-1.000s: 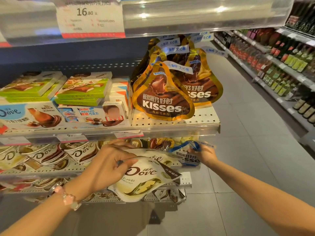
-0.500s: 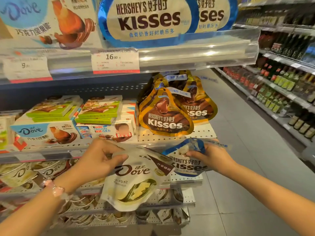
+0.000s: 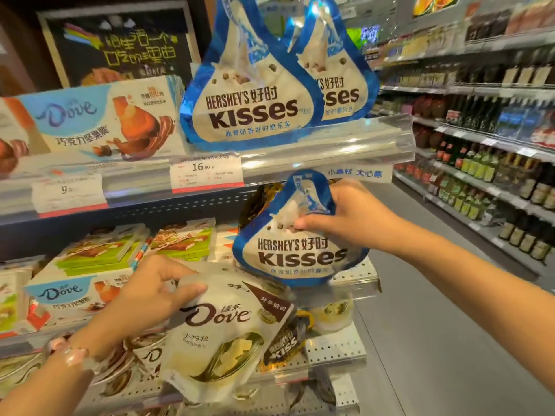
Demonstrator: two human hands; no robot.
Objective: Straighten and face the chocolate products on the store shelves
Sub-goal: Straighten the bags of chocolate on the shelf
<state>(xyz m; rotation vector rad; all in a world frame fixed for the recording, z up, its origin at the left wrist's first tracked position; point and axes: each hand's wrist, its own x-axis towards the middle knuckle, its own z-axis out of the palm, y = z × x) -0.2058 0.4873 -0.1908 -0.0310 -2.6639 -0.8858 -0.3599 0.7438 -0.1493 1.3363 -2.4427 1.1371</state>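
Work looks about halfway. The right hand point(image 3: 357, 217) pinches a blue Hershey's Kisses bag point(image 3: 295, 250) by its neck, raised just below the top shelf point(image 3: 330, 145), where two same bags point(image 3: 255, 94) already face forward. The left hand point(image 3: 150, 295) grips a white Dove pouch point(image 3: 228, 334) near the lower shelves. Both, I judge, are not yet placed; the low shelves look untidy.
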